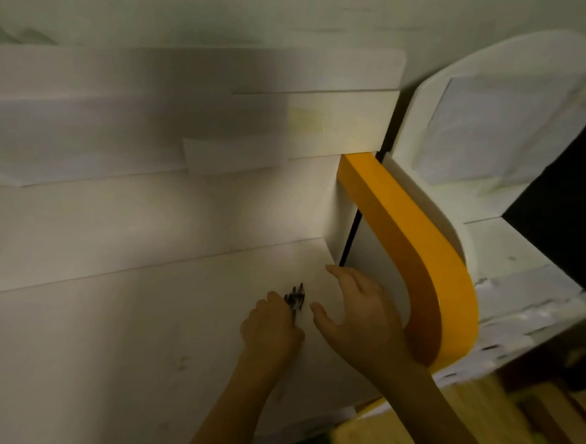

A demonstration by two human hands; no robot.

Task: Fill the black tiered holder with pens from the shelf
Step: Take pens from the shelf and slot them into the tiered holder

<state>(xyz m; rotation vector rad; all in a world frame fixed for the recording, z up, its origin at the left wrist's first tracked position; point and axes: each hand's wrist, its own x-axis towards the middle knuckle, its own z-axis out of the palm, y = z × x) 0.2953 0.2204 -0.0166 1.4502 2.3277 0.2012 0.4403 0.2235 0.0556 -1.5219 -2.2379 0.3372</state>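
The left hand (271,330) grips a small bundle of dark pens (295,299), its fingers curled round them so that only the tips show above the knuckles, low on the pale shelf (144,281). The right hand (358,315) hovers just beside it with fingers spread and relaxed, thumb apart, holding nothing. The black tiered holder cannot be picked out here; a dark shape at the right edge is too cut off to name. The step in hand appears to be gathering pens from the shelf, and to do it well the person would likely want to close the left fingers firmly enough that no pen slips from the bundle, steady the loose ends with the free right hand, and lift the bundle straight out before turning toward the holder. Just right of the hands an orange curved panel (419,264) bends round the shelf's end, close enough that the right wrist could brush it on the way out. Light is dim and the picture soft, so the number of pens cannot be told
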